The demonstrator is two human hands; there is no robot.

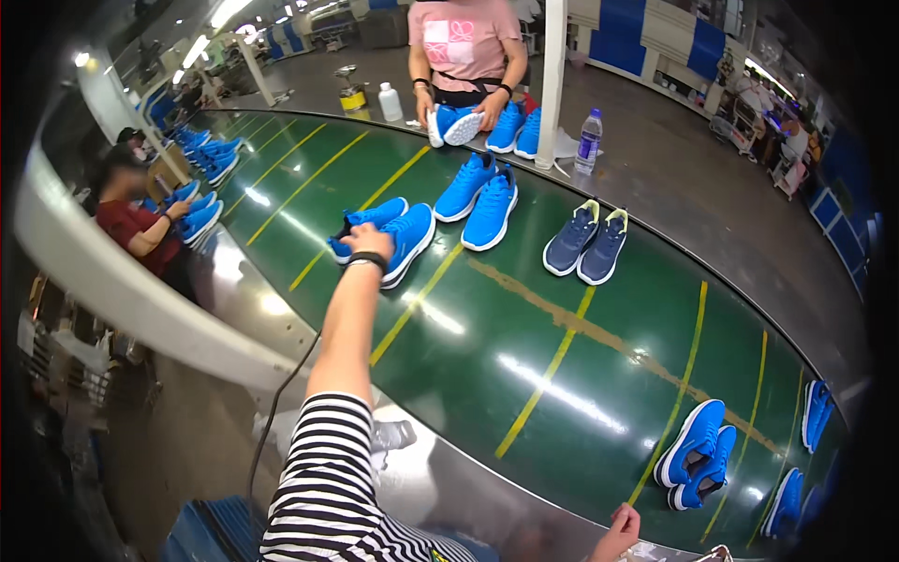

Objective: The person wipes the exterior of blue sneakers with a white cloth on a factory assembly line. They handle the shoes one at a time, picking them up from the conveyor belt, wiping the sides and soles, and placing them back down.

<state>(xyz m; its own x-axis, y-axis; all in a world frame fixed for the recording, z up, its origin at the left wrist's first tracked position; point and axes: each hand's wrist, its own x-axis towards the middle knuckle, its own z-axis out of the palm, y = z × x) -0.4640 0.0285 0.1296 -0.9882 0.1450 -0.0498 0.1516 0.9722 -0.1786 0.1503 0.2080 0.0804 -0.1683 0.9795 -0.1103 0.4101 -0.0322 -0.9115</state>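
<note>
My left hand [368, 242] reaches far over the green conveyor belt, its fingers closed at the heel end of a pair of blue sneakers [409, 240] with white soles. A black band circles that wrist. Just right of it, another blue pair [489, 208] lies on the belt, and beyond that a navy pair [599, 245] with pale yellow linings. Low at the belt's near edge, my right hand [618, 534] shows only in part, with curled fingers and nothing visible in them. The closest shoes to it are a blue pair [696, 456] resting on the belt.
Across the belt [449, 375] a person in a pink shirt [465, 47] handles blue sneakers [455, 125] beside a white post [552, 84]. A bottle [588, 142] stands on the far edge. At left, another person [140, 225] works near more shoes. A black cable [273, 412] hangs beside my left arm.
</note>
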